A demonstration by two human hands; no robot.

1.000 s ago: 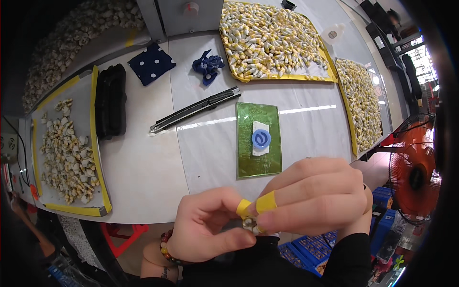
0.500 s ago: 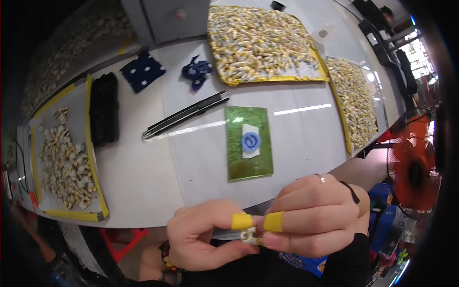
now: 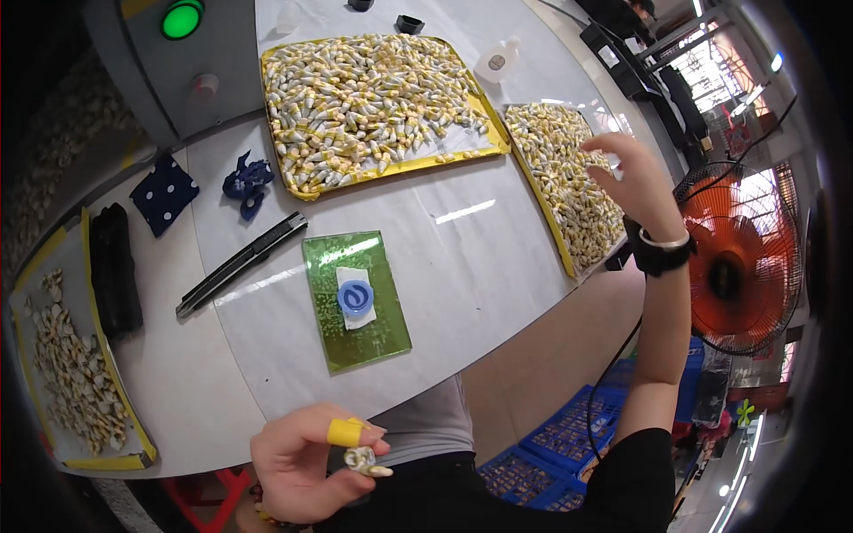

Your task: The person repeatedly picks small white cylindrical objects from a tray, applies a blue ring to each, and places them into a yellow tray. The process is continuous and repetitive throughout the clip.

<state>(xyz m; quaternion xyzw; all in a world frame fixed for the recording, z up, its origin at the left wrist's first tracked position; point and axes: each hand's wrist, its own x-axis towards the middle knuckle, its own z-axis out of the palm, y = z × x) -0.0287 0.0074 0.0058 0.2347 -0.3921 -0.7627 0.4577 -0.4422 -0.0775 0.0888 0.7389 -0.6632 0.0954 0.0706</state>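
Note:
My left hand (image 3: 306, 462), with a yellow band on one finger, is near my body below the table edge and pinches a small pale shell-like piece (image 3: 362, 460). My right hand (image 3: 633, 182) is raised with its fingers spread over the right tray (image 3: 562, 240) of small white and yellow pieces and holds nothing. A black watch is on that wrist. A green mat (image 3: 355, 298) with a white card and a blue ring lies on the table in front of me.
A large yellow tray (image 3: 484, 147) of small pieces sits at the back. A left tray (image 3: 102, 457) holds pale pieces beside a black box (image 3: 114, 266). A black knife (image 3: 240, 264), blue cloths (image 3: 164, 193), a white bottle (image 3: 496, 60) and an orange fan (image 3: 742, 258) are around.
My right hand has let go of the small piece and swung up and right over the right tray. The left hand keeps the piece, and the view has tilted toward the back.

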